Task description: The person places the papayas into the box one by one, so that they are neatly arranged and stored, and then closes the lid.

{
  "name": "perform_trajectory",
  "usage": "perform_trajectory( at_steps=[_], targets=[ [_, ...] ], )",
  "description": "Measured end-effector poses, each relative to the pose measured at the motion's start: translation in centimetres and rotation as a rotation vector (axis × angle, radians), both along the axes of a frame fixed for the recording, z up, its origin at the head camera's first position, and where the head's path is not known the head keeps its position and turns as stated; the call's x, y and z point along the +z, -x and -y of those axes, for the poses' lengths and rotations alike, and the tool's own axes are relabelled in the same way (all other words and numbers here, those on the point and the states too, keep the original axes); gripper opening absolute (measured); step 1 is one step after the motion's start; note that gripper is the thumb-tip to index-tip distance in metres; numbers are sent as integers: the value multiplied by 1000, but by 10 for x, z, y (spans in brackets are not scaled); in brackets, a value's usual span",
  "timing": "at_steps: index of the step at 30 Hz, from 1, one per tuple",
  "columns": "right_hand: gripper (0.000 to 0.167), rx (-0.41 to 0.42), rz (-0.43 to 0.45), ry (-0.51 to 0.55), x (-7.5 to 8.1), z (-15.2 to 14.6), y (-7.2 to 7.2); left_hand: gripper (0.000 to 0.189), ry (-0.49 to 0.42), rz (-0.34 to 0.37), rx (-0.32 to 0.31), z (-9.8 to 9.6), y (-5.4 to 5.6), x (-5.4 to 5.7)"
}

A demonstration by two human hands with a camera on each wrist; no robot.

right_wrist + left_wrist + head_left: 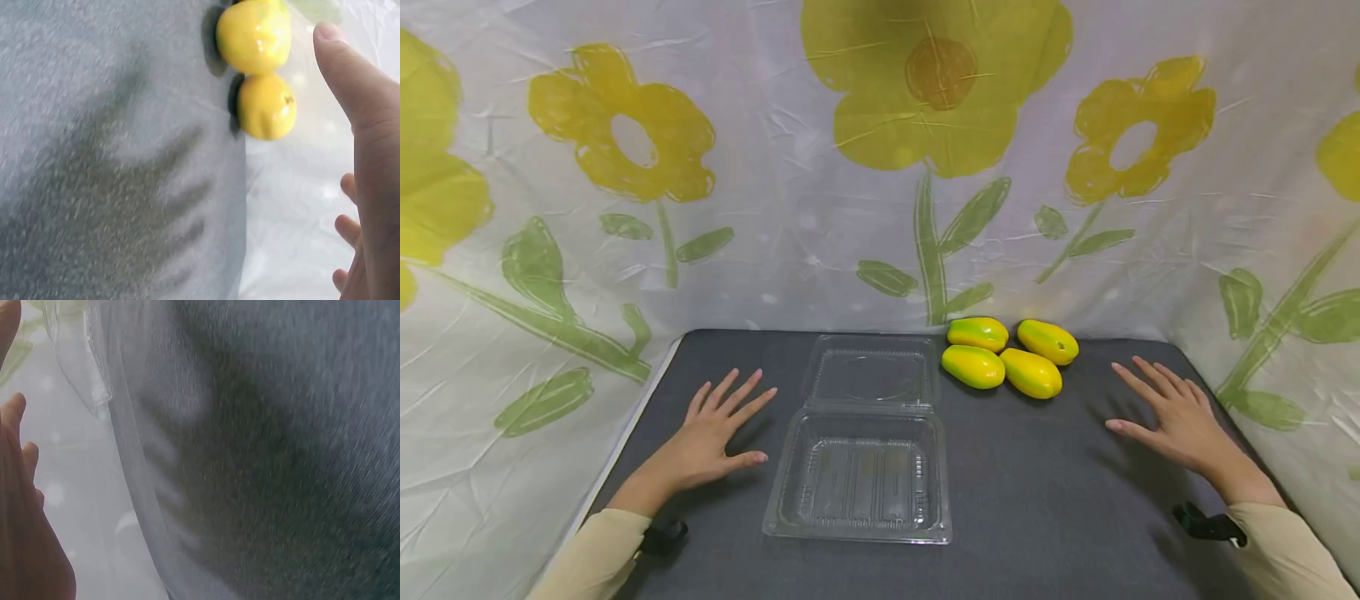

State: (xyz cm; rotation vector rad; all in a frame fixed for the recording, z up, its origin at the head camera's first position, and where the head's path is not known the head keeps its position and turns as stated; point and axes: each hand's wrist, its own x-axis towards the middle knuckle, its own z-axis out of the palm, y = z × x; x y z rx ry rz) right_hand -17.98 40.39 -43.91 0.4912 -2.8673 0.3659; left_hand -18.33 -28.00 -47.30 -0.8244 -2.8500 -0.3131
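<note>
A clear plastic clamshell container [865, 533] lies on the dark table with its lid [872, 346] folded back toward the wall. To its left, my left hand [715, 437] hovers with fingers spread and holds nothing. Several yellow-green papayas [1033, 373] sit in a cluster at the back, right of the lid. My right hand [1180, 421] is held over the table's right side, fingers spread, apart from the fruit. In the right wrist view, the papayas [256, 37] show beyond the thumb. Only the container's edge [100, 375] appears in the left wrist view.
A grey-black cloth covers the table [1037, 500]. Behind and on both sides hangs a white curtain [760, 208] printed with yellow flowers. Each wrist wears a black strap [1210, 525]. Hand shadows fall on the cloth.
</note>
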Motion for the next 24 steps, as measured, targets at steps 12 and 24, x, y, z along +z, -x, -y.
perform_trajectory(
  at_steps=[12, 24],
  targets=[
    [91, 22, 48, -35, 10, 31, 15, 93, -47, 24, -96, -18, -24, -4],
    [87, 45, 101, -43, 18, 69, 37, 100, -65, 48, -130, -24, -38, -8]
  ],
)
